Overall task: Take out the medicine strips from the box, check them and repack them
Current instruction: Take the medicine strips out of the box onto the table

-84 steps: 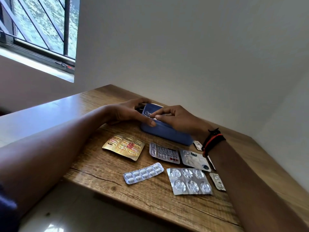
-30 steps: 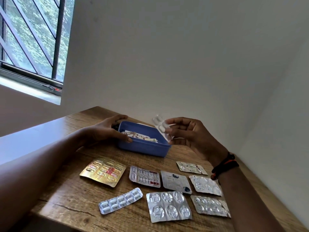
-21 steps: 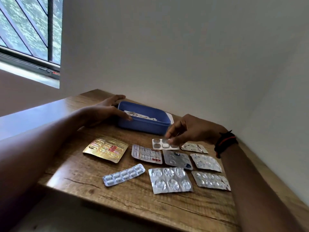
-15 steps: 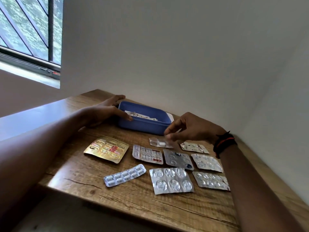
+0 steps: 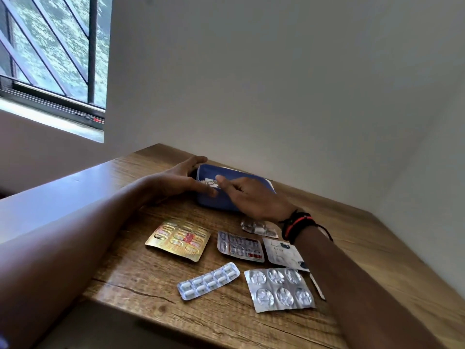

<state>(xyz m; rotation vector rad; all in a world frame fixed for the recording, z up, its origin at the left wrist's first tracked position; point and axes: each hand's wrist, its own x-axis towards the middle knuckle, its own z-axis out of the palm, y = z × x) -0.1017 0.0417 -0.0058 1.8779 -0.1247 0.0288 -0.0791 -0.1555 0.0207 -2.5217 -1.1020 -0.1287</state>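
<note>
Six strips lie out on the wooden table [image 5: 141, 280], in front of a blue box [image 5: 214, 205] that stands near the far edge by the wall [image 5: 276, 84]. A gold strip [image 5: 179, 240] is farthest left. Just right of it is a silver strip with red print [image 5: 240, 246], then a white-backed strip [image 5: 283, 253] partly under the right forearm. Nearer the front edge lie a narrow strip of white capsules [image 5: 208, 280], set at a slant, and a broad foil strip with six round blisters [image 5: 279, 289]. A small foil strip [image 5: 259, 227] sits just behind the row, close to the right wrist and partly hidden by it. A thin edge of something shows beside the six-blister strip, too little of it to name.

The left hand [image 5: 176, 182] rests against the left end of the box, fingers spread loosely along its far corner and thumb along its near wall, steadying it rather than gripping. The right hand [image 5: 251, 197] reaches over the box's open top with the forefinger extended and the other fingers loosely curled; it is blurred, and I cannot tell whether it holds anything. A white printed strip [image 5: 210, 183] shows inside the box just beyond the fingertips. Dark and red bands [image 5: 298, 225] circle the right wrist. A barred window [image 5: 50, 54] is at upper left.
</note>
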